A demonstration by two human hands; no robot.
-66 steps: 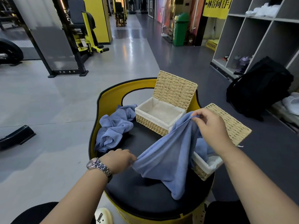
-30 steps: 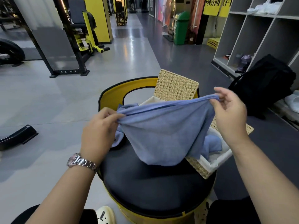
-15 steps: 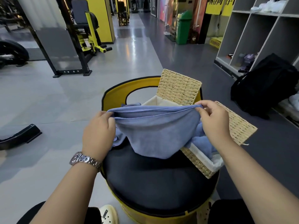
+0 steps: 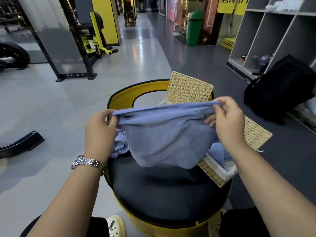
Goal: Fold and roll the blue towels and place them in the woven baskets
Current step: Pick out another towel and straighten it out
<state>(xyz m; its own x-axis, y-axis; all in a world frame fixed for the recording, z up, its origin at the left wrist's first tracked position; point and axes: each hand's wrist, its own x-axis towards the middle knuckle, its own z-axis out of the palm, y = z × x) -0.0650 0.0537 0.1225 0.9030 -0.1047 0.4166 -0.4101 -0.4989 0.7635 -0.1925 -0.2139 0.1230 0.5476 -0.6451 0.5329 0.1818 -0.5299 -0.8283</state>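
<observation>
Gym stool [image 4: 167, 190]: both hands raised, fingers [image 4: 113, 121] pinching blue towel [image 4: 167, 139] taut.

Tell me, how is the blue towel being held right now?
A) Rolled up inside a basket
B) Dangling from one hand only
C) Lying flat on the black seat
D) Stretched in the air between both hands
D: the left hand and right hand each pinch an end of the blue towel's top edge, and the rest hangs above the black seat.
</observation>
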